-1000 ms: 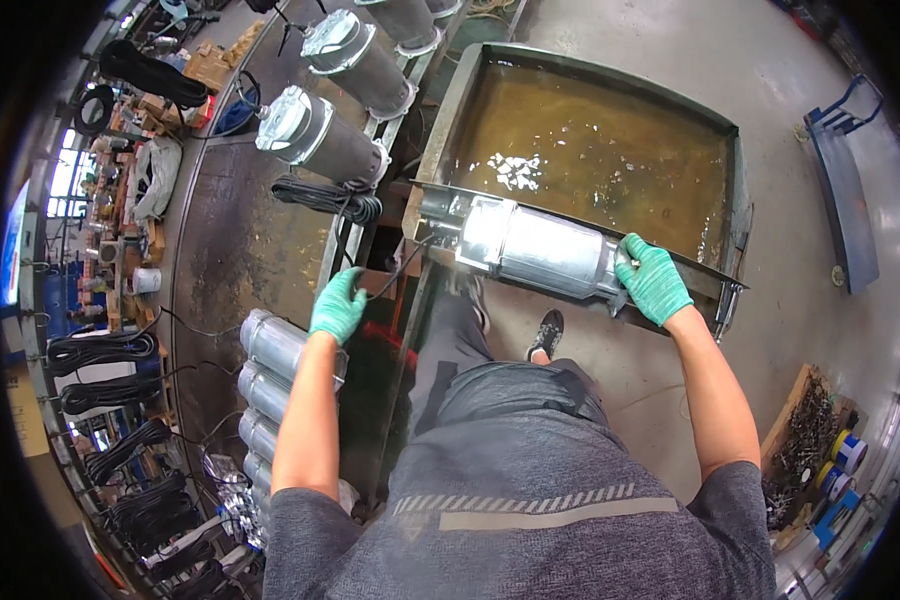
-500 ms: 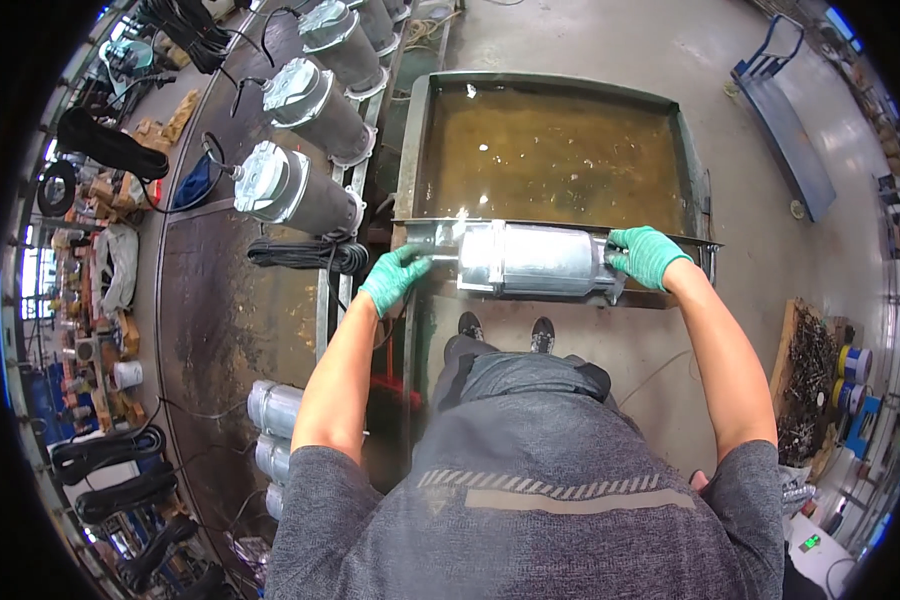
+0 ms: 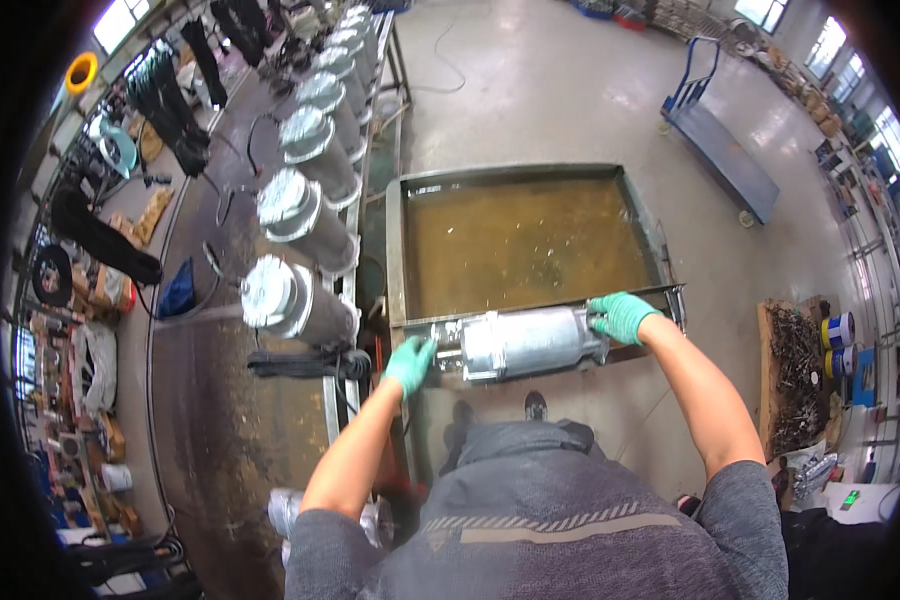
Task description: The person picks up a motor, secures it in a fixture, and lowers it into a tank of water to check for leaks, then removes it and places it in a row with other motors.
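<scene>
A silver cylindrical pump motor (image 3: 526, 345) lies sideways across the near rim of a metal trough (image 3: 397, 240) that holds brown liquid. My right hand (image 3: 622, 318), in a green glove, grips the motor's right end. At its other end, where a thin shaft sticks out, my gloved left hand (image 3: 408, 366) has its fingers closed round the shaft's tip. The fingertips of both hands are partly hidden.
Upright motors (image 3: 310, 210) line the right edge of the long workbench (image 3: 210, 420), with a coiled black cable (image 3: 305, 364) close to my left hand. A blue trolley (image 3: 725, 165) stands far right. A wooden crate (image 3: 795, 370) of metal scraps lies nearer.
The view has tilted up, so the trough, bench and motor sit lower in the picture. Both hands stay at the motor's ends, and the motor now slants slightly, its right end farther away.
</scene>
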Available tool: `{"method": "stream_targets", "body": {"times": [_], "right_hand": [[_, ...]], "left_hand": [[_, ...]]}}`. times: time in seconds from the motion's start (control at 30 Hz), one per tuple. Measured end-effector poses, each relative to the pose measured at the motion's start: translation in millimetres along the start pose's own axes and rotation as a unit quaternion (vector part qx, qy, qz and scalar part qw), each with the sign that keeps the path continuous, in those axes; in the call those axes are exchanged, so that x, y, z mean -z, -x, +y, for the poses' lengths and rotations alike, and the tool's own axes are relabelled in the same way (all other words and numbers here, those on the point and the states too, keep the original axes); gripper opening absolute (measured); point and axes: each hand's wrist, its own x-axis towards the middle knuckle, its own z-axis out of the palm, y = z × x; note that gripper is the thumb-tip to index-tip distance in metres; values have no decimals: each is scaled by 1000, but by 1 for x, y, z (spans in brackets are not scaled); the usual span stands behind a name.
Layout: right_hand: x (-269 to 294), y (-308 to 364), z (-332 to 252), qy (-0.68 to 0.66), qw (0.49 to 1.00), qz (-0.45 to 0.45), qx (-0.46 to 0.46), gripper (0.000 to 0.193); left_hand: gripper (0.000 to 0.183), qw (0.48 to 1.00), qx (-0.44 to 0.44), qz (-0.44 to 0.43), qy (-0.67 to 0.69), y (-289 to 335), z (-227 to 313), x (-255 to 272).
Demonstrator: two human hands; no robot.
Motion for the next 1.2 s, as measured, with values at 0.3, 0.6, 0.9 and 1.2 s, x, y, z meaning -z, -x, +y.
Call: {"method": "stream_targets", "body": {"times": [0.3, 0.6, 0.9, 1.2], "right_hand": [[9, -1, -9, -35, 999, -17, -15, 47], [11, 1, -9, -44, 998, -37, -40, 45], [5, -4, 5, -32, 999, -18, -5, 41], [63, 13, -45, 161, 977, -124, -62, 41]], "left_hand": [[36, 981, -186, 33, -46, 5, -34, -2], [55, 982, -188, 8, -29, 38, 30, 20], [54, 962, 116, -106, 221, -3, -3, -8], [25, 962, -260, 30, 81, 30, 7, -2]]}}
